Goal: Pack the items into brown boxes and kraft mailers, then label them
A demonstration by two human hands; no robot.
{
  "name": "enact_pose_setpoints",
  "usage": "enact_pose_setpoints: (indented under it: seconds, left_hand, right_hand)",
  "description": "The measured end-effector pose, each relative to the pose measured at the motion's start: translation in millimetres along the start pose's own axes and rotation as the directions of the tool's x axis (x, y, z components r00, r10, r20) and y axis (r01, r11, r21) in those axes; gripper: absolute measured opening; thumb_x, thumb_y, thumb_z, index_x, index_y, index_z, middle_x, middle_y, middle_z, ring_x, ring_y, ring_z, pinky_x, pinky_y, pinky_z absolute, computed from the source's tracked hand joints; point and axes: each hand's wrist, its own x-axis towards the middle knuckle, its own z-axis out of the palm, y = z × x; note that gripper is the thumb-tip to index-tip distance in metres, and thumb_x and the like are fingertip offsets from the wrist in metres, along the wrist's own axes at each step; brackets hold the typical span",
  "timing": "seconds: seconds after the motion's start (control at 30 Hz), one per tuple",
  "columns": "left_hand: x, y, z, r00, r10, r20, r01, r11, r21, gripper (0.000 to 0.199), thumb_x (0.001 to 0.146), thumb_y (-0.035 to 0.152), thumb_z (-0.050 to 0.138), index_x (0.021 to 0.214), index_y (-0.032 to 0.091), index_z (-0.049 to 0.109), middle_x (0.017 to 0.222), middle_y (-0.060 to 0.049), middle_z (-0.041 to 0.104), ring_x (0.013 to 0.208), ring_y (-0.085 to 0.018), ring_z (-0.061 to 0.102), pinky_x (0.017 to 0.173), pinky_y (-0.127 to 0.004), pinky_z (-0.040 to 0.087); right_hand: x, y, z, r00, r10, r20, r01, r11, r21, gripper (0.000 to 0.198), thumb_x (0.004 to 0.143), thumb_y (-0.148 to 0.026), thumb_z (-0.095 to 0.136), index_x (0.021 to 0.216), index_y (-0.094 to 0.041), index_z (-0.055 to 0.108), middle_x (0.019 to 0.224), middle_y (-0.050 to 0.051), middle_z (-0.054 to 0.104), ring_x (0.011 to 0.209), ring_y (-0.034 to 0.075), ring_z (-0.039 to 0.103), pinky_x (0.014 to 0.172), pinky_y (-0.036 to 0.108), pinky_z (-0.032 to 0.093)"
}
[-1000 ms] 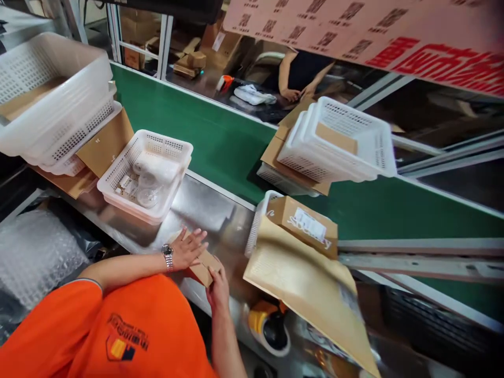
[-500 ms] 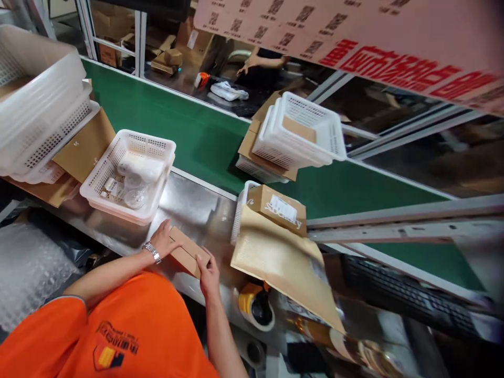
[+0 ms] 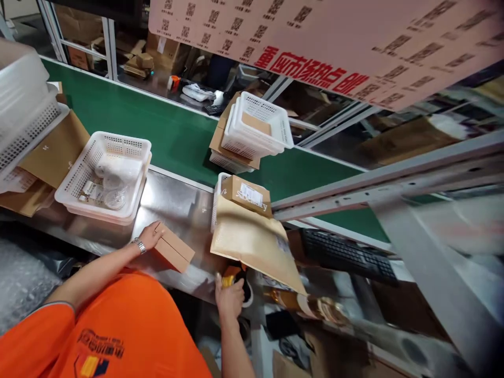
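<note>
My left hand [image 3: 150,236], with a metal watch at the wrist, grips the left end of a small closed brown cardboard box [image 3: 175,251]. The box lies tilted at the front of the metal table. To its right, my right hand [image 3: 229,298] closes around a tape dispenser [image 3: 227,281] with yellow and orange parts. A roll of tape sits on it, mostly hidden behind my fingers. Left of the box, a white basket [image 3: 136,212] holds clear bubble-wrapped items and a small labelled packet.
A padded envelope [image 3: 248,236] and a labelled carton [image 3: 255,202] rest on a basket at right. Stacked baskets [image 3: 232,142] stand on the green conveyor [image 3: 173,126]; more stacks rise at left. A keyboard [image 3: 346,254] and a metal frame [image 3: 334,197] lie further right.
My right hand has let go of the box's right end and moved right and down onto the tape dispenser. My left hand still holds the box. The view has shifted right.
</note>
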Motion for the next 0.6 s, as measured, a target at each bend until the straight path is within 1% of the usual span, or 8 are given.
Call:
enact_pose_setpoints:
  seconds: [0.07, 0.13, 0.23, 0.33, 0.4, 0.47, 0.53, 0.6]
  left_hand:
    - [3, 4, 1, 1.000, 0.006, 0.011, -0.006, 0.999, 0.036, 0.041, 0.110, 0.040, 0.062, 0.140, 0.016, 0.077, 0.125, -0.014, 0.086, 0.113, -0.030, 0.081, 0.110, -0.043, 0.064]
    - [5, 8, 1, 1.000, 0.007, 0.012, -0.007, 0.997, 0.071, 0.040, 0.109, 0.040, 0.062, 0.138, 0.017, 0.077, 0.127, -0.014, 0.086, 0.115, -0.030, 0.080, 0.110, -0.042, 0.062]
    - [5, 12, 0, 0.997, 0.044, 0.055, -0.051, 0.991, 0.121, 0.034, 0.112, 0.041, 0.055, 0.125, 0.018, 0.077, 0.118, -0.012, 0.084, 0.110, -0.028, 0.077, 0.104, -0.039, 0.059]
    - [5, 14, 0, 0.985, 0.103, 0.135, -0.123, 0.982, 0.145, 0.035, 0.116, 0.043, 0.047, 0.099, 0.022, 0.070, 0.094, -0.006, 0.076, 0.093, -0.024, 0.070, 0.094, -0.034, 0.054]
    - [6, 15, 1, 0.980, 0.122, 0.157, -0.146, 0.978, 0.151, 0.036, 0.116, 0.042, 0.046, 0.089, 0.023, 0.061, 0.085, -0.003, 0.068, 0.086, -0.022, 0.064, 0.088, -0.032, 0.050]
    - [8, 16, 3, 0.978, 0.129, 0.162, -0.155, 0.975, 0.158, 0.035, 0.115, 0.041, 0.046, 0.085, 0.024, 0.055, 0.081, -0.001, 0.063, 0.082, -0.021, 0.061, 0.086, -0.032, 0.047]
    - [12, 18, 6, 0.976, 0.136, 0.169, -0.165, 0.971, 0.171, 0.036, 0.115, 0.041, 0.045, 0.084, 0.025, 0.051, 0.080, -0.001, 0.060, 0.081, -0.021, 0.059, 0.084, -0.032, 0.046]
    - [15, 20, 10, 0.972, 0.145, 0.183, -0.180, 0.966, 0.187, 0.037, 0.115, 0.042, 0.045, 0.083, 0.025, 0.050, 0.080, -0.001, 0.060, 0.080, -0.021, 0.058, 0.084, -0.032, 0.045]
  right_hand:
    - [7, 3, 3, 1.000, -0.002, 0.007, 0.002, 0.992, -0.126, 0.112, 0.102, -0.064, 0.052, 0.171, 0.022, 0.037, 0.141, 0.056, 0.066, 0.135, 0.062, 0.069, 0.111, 0.080, 0.053]
    - [14, 3, 2, 0.998, 0.011, 0.058, -0.002, 0.987, -0.160, 0.105, 0.104, -0.059, 0.052, 0.171, 0.021, 0.038, 0.132, 0.053, 0.072, 0.125, 0.059, 0.075, 0.104, 0.076, 0.057]
    - [19, 3, -12, 0.983, 0.032, 0.179, -0.022, 0.998, -0.058, 0.106, 0.100, -0.062, 0.052, 0.170, 0.017, 0.044, 0.121, 0.045, 0.079, 0.115, 0.055, 0.081, 0.100, 0.070, 0.061]
    - [5, 8, -38, 0.964, 0.035, 0.264, -0.081, 0.983, 0.163, 0.112, 0.088, -0.076, 0.060, 0.173, -0.004, 0.056, 0.120, 0.030, 0.085, 0.107, 0.049, 0.084, 0.100, 0.067, 0.064]
    - [-15, 11, -61, 0.937, 0.057, 0.345, -0.215, 0.873, 0.438, 0.119, 0.076, -0.081, 0.073, 0.175, -0.016, 0.058, 0.124, 0.021, 0.087, 0.101, 0.044, 0.085, 0.096, 0.062, 0.068]
    - [-39, 6, -85, 0.901, 0.072, 0.428, -0.375, 0.629, 0.681, 0.119, 0.070, -0.075, 0.087, 0.175, -0.025, 0.059, 0.133, 0.017, 0.086, 0.095, 0.039, 0.085, 0.087, 0.055, 0.071]
    - [-59, -11, -105, 0.883, 0.033, 0.468, -0.433, 0.440, 0.786, 0.107, 0.073, -0.064, 0.094, 0.170, -0.029, 0.065, 0.134, 0.015, 0.086, 0.089, 0.033, 0.085, 0.079, 0.049, 0.072]
    - [-71, -44, -115, 0.888, -0.029, 0.459, -0.418, 0.364, 0.832, 0.091, 0.077, -0.058, 0.094, 0.159, -0.024, 0.073, 0.114, 0.013, 0.088, 0.076, 0.029, 0.081, 0.069, 0.045, 0.071]
